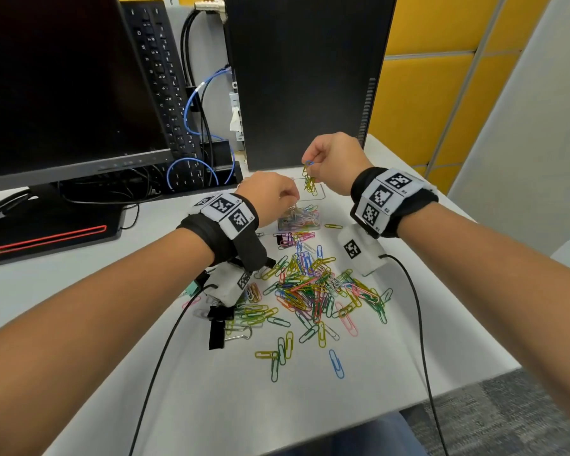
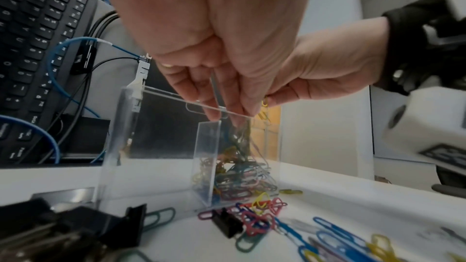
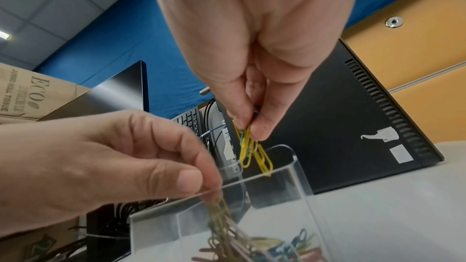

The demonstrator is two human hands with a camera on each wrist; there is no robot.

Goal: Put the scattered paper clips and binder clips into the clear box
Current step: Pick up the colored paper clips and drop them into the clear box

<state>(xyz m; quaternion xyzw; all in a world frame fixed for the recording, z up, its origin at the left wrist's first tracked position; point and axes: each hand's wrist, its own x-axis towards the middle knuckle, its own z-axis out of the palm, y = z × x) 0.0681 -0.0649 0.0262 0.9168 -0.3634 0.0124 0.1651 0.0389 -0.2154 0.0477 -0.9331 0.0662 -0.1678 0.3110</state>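
The clear box [image 1: 322, 196] stands mid-desk, partly filled with coloured paper clips [image 1: 298, 219]. Just above its open top, my left hand [image 1: 293, 198] pinches a blurred bunch of clips [image 3: 221, 216] that hangs down into the box [image 3: 290, 166]. My right hand [image 1: 310, 166] is higher, over the box's far side, pinching a cluster of yellow paper clips [image 3: 252, 152]. In the left wrist view my left hand [image 2: 227, 115] sits at the box rim [image 2: 206, 162]. A scattered pile of paper clips [image 1: 310, 287] lies nearer me, with black binder clips [image 1: 218, 324] at its left.
A black PC tower [image 1: 306, 80] stands right behind the box. A monitor [image 1: 56, 87], an upright keyboard [image 1: 165, 77] and blue cables [image 1: 195, 103] fill the back left. Black wrist cables [image 1: 418, 324] trail over the desk's front edge [image 1: 408, 403].
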